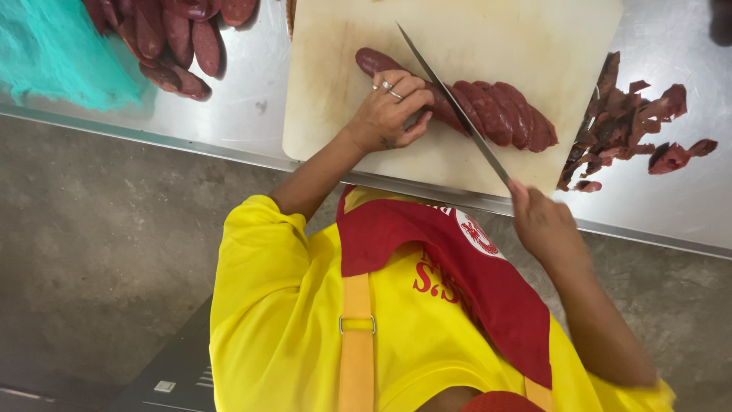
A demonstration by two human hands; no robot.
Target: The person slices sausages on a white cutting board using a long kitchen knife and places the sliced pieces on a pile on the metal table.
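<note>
Sausage (381, 62) lay on the cutting board (526, 38), pinned by the left hand (389, 114); right hand (543, 225) gripped the knife (454, 103) mid-slice.

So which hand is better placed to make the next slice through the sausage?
Right. The right hand already grips the knife, whose blade lies across the sausage beside the cut slices. The left hand is busy pinning the uncut part to the cutting board.

Dark red sausage (488, 111), partly sliced, lies under the knife (454, 103).
</note>
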